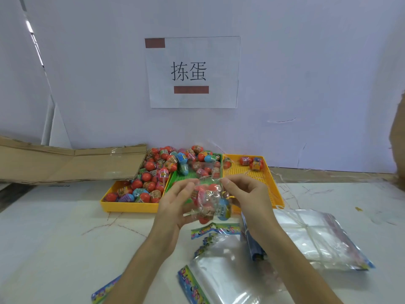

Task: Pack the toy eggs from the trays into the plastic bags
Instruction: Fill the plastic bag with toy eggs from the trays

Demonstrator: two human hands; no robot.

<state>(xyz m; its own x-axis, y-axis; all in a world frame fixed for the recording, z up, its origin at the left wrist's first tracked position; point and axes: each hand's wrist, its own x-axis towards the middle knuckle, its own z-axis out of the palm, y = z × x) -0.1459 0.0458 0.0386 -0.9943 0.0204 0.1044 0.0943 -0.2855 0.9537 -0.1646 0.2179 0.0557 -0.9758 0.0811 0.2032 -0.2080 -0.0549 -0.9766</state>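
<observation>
Both hands hold a clear plastic bag (208, 200) with several toy eggs inside, lifted above the table in front of the trays. My left hand (175, 202) grips the bag's left side and my right hand (245, 194) pinches its top right edge. A yellow tray (129, 206) on the left is heaped with red, blue and pink eggs (153, 172). The green tray (186, 176) in the middle holds more eggs at its far end. Three eggs (252, 163) lie at the back of the yellow tray (271, 178) on the right.
Stacks of empty clear bags (317, 238) with colourful printed headers lie on the white table at the right and near front (223, 273). Flattened cardboard (72, 165) leans at the back left. A paper sign (192, 72) hangs on the wall behind the trays.
</observation>
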